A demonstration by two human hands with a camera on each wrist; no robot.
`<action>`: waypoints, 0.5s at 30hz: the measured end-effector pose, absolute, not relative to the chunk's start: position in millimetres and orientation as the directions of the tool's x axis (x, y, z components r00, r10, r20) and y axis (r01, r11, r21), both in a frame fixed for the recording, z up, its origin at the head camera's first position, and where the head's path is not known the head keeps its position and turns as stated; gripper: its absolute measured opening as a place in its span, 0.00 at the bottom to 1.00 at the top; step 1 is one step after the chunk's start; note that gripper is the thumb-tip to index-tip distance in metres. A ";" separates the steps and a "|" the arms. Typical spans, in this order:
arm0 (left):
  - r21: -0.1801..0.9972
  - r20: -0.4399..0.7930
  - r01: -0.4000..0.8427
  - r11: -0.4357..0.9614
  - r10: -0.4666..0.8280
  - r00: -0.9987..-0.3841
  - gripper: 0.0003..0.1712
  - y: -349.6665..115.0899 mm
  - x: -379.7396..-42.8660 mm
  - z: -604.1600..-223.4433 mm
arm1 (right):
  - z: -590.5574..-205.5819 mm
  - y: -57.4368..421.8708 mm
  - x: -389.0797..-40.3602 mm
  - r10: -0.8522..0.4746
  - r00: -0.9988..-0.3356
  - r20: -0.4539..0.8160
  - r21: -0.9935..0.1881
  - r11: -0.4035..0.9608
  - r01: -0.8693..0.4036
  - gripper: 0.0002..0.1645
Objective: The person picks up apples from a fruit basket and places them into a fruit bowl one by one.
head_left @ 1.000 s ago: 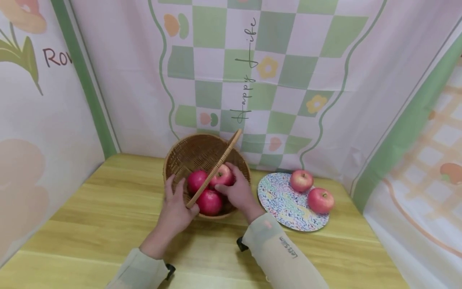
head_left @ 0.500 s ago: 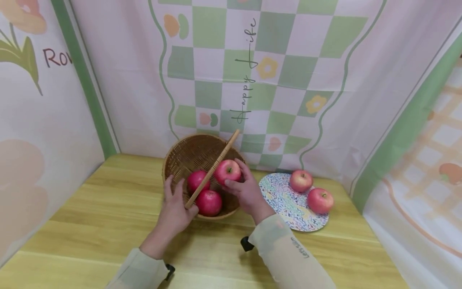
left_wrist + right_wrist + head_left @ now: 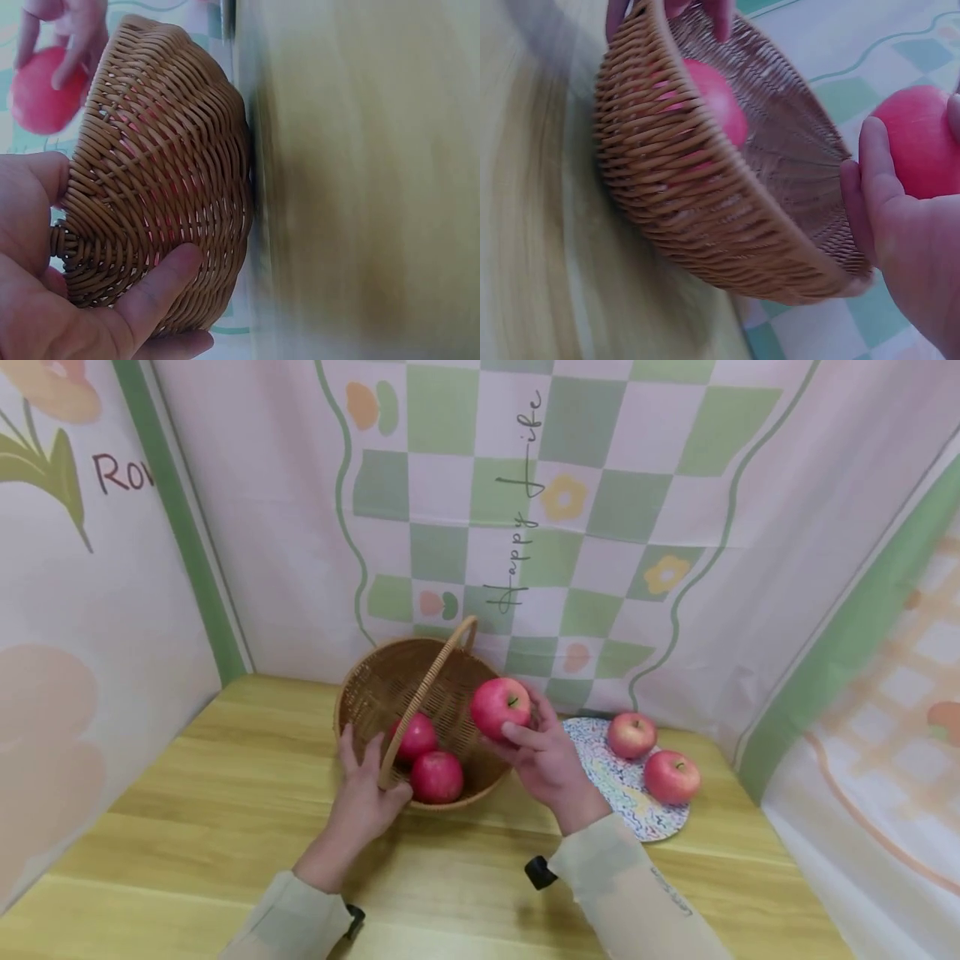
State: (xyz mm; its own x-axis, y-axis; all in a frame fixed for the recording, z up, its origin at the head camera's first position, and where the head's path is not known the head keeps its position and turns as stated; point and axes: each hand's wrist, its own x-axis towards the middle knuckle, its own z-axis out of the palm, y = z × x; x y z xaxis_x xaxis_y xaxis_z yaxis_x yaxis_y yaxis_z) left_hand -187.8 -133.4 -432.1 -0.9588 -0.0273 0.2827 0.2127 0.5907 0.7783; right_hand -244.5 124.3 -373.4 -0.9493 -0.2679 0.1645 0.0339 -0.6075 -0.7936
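In the head view a brown wicker basket (image 3: 369,687) with an arched handle (image 3: 429,681) stands at the back of the table. My left hand (image 3: 365,806) grips its near left rim by the handle's base; in the left wrist view the fingers (image 3: 161,289) lie along the outer weave. My right hand (image 3: 547,760) holds a red apple (image 3: 495,708) at the basket's right rim, raised above the other fruit. Two more apples, one red apple (image 3: 437,777) in front and another (image 3: 416,739) partly behind the handle, lie inside the basket.
To the right lies a round, colourfully speckled plate (image 3: 626,797), partly behind my right hand. It bears two apples, one farther back (image 3: 632,735) and one nearer (image 3: 672,777). A patterned cloth (image 3: 442,485) hangs behind the wooden table (image 3: 187,802).
My right hand has lifted one apple out from among the others and moved it right, to the basket's right rim. The handle has tilted leftward. My left hand stays on the basket.
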 end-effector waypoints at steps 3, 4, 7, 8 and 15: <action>0.785 0.261 0.199 0.587 -0.023 -0.965 0.50 -132.3 -187.7 -431.0 | -365.4 137.7 -238.1 -0.220 -0.962 0.164 -0.763 -0.646 0.017 0.41; 0.786 0.259 0.196 0.587 -0.025 -0.966 0.51 -132.1 -187.7 -430.8 | -363.2 142.9 -236.8 -0.196 -0.968 0.156 -0.755 -0.656 0.012 0.41; 0.786 0.276 0.211 0.582 -0.025 -0.961 0.50 -132.2 -188.3 -431.7 | -358.6 160.3 -235.5 -0.123 -0.985 0.118 -0.745 -0.668 -0.006 0.43; 0.785 0.284 0.217 0.580 -0.026 -0.959 0.50 -132.4 -188.5 -432.2 | -358.0 166.9 -236.3 -0.102 -0.989 0.107 -0.752 -0.659 -0.014 0.44; 0.790 0.300 0.233 0.568 -0.027 -0.953 0.48 -134.0 -188.3 -433.5 | -362.1 210.1 -240.5 -0.016 -0.998 -0.053 -0.843 -0.535 0.053 0.46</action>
State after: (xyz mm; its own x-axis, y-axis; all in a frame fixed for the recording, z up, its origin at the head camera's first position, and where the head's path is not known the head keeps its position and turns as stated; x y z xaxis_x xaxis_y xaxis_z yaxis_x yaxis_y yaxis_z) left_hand -188.3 -134.0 -433.5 -0.9535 -0.0270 0.3003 0.2326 0.5679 0.7896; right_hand -240.5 210.1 -362.1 -0.9985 -0.0160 -0.0528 0.0531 -0.5354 -0.8429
